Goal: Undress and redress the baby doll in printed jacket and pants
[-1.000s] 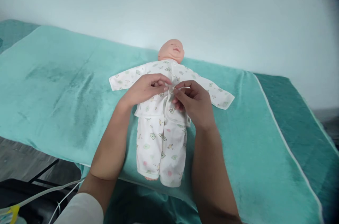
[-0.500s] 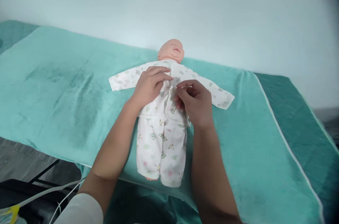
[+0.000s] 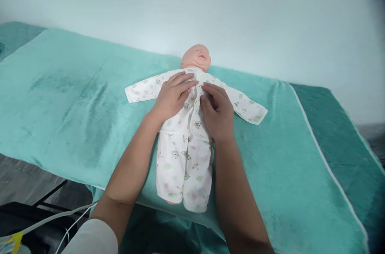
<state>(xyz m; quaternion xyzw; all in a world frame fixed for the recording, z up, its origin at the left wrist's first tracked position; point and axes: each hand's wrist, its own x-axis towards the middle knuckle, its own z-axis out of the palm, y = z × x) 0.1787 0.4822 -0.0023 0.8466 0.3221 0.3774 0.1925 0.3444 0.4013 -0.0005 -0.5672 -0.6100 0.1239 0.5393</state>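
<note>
A baby doll [image 3: 195, 57] lies on its back with its head toward the wall. It wears a white printed jacket [image 3: 177, 119] with the sleeves spread out, and matching trousers [image 3: 185, 170]. My left hand [image 3: 174, 95] rests on the jacket's chest, fingers stretched out toward the front edge. Beside it my right hand [image 3: 219, 109] is on the other half of the front, its fingers bent and the thumb apart from the forefinger, with nothing visible between them. The jacket's front edges run between my hands, with a small round fastener [image 3: 197, 103] on them.
A turquoise cloth [image 3: 69, 97] covers the table, with a darker green cover [image 3: 333, 138] showing at the right end. Behind stands a pale wall [image 3: 192, 1]. At the lower left are white cables [image 3: 54, 217] and a black object [image 3: 33, 222].
My right hand has moved up and slightly left along the jacket front, and its pinched fingers have come apart. My left hand has shifted slightly toward the neck.
</note>
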